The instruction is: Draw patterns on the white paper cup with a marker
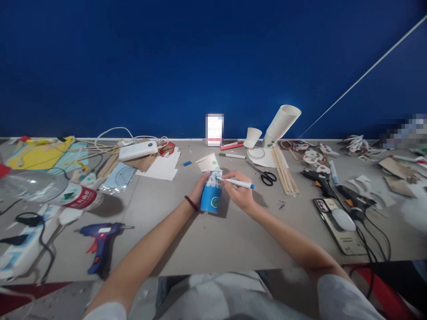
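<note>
The landmark is the blue tapered paper cup with a white line pattern [210, 202], positioned above the grey tabletop [180, 240] in front of the person. The left hand [199, 189] grips its left side. The right hand [239, 194], to the right of the cup, is closed on a slim white marker with a blue end [246, 184]; its tip is at the patterned band. A plain white paper cup [207, 162] sits at the far end of the blue cup; whether one is inserted into the other cannot be determined.

Probable faults:
- Stray line: caused by the cup rotating in the left hand.
- Dented wall: caused by excess finger or marker pressure.
- Smeared pattern: caused by fingers crossing ink, if wet.

Black-handled scissors [267, 178] lie right of the cup, well apart.
</note>
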The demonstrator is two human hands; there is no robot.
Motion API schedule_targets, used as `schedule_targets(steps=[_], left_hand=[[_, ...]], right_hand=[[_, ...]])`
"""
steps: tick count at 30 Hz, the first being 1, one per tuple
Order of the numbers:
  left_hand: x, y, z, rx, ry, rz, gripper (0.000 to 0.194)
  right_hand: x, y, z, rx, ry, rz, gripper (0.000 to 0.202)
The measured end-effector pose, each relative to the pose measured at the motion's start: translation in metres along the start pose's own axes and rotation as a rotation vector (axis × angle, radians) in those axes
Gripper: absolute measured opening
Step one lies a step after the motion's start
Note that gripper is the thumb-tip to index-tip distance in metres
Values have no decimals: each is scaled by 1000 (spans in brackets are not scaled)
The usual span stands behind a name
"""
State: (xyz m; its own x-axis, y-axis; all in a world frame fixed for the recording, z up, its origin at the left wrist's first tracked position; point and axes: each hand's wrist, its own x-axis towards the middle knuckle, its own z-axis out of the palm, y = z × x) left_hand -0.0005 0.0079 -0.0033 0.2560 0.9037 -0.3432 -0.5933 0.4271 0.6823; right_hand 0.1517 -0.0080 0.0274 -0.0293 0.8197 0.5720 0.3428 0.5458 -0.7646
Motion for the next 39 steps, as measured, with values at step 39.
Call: schedule_targets(steps=[39], left_hand=[[-3, 3, 4, -3, 2, -17, 48]], right_hand=[[-1, -1, 2, 30, 3, 25, 11]])
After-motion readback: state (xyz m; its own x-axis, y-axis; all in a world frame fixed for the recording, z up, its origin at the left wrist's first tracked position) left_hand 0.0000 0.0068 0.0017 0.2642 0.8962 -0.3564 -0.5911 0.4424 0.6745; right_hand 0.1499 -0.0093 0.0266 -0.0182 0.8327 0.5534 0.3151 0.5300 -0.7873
